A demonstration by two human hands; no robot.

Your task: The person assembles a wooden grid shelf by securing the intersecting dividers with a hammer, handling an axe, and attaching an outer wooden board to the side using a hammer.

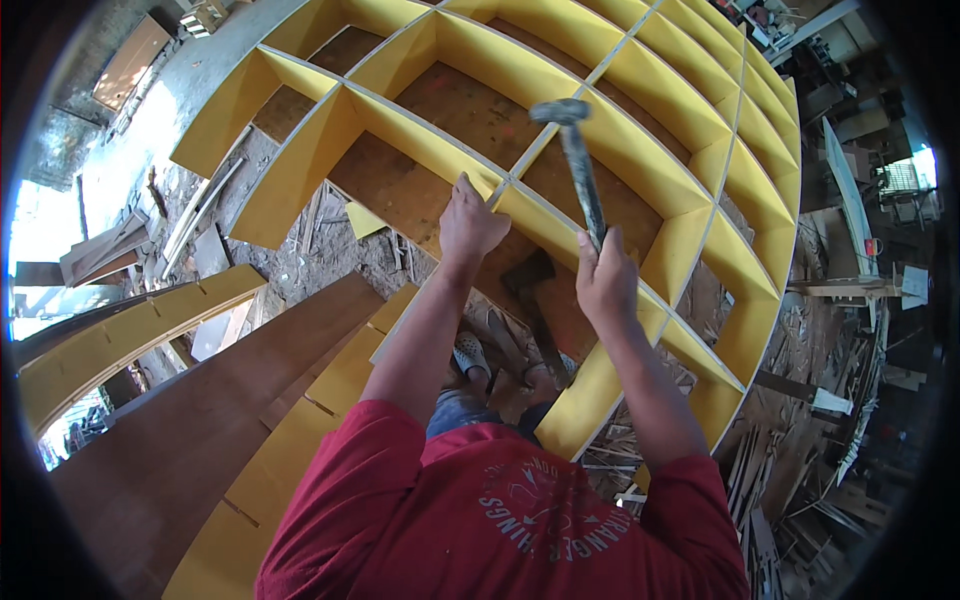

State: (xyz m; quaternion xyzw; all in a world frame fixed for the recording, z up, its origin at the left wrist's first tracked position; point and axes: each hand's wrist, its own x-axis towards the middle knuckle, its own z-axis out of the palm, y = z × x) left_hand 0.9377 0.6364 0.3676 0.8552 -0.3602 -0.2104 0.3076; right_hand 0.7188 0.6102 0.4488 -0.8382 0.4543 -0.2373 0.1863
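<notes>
My right hand (608,280) is closed around the handle of a hammer (583,172), held raised above a yellow lattice frame (630,165). The hammer's worn metal head points away from me, over the open cells. My left hand (472,230) is at a joint of the lattice, its fingers curled around the edge of a yellow panel (425,146). A nail, if one is between the fingers, cannot be made out. The frame is built of crossing curved panels with pale top edges, and brown boards (468,112) lie beneath its cells.
I stand inside the frame, with panels in front and to the right. Notched yellow strips (275,465) and a long brown board (200,440) lie at the left. Wood scraps (325,225) litter the ground, and a pile of thin offcuts (765,480) lies at the right.
</notes>
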